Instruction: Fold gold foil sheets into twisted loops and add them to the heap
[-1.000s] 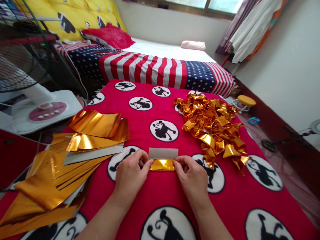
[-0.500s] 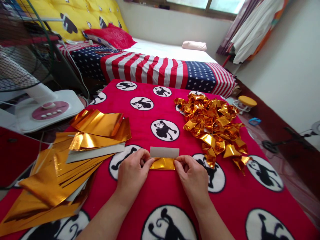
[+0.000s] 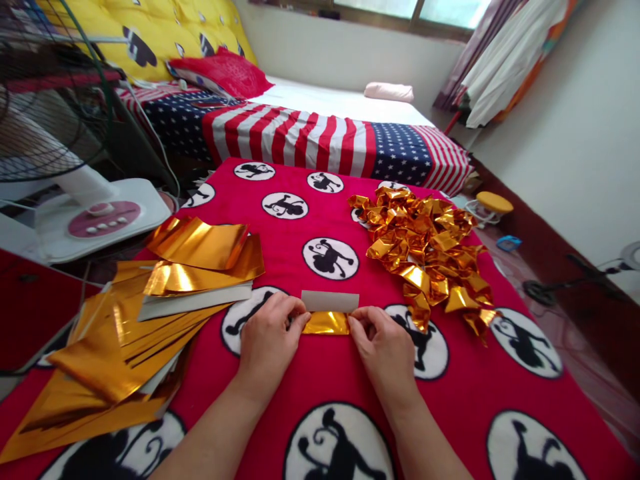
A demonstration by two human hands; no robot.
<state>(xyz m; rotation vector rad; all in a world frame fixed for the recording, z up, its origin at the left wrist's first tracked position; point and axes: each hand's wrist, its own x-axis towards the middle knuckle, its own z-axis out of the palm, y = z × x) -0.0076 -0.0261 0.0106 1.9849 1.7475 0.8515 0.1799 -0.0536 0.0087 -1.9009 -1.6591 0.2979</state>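
A small sheet of gold foil paper (image 3: 326, 323) lies on the red cloth (image 3: 320, 373), its near part folded over to show gold and its far strip showing grey. My left hand (image 3: 274, 333) pinches the left end of the fold between thumb and fingers. At the right end, my right hand (image 3: 383, 341) grips it the same way. Flat gold sheets (image 3: 115, 333) lie in a loose, fanned stack left of my left hand. Beyond my right hand is a heap of folded gold pieces (image 3: 430, 247).
A white fan base (image 3: 105, 217) stands at the left beside the cloth. Behind the cloth is a bed with a striped and starred cover (image 3: 300, 137) and a red pillow (image 3: 225, 73). A yellow-topped stool (image 3: 494, 202) is on the floor at right.
The view has shifted slightly. Both hands still hold the ends of the foil paper, and its gold fold looks a little flatter and smoother.
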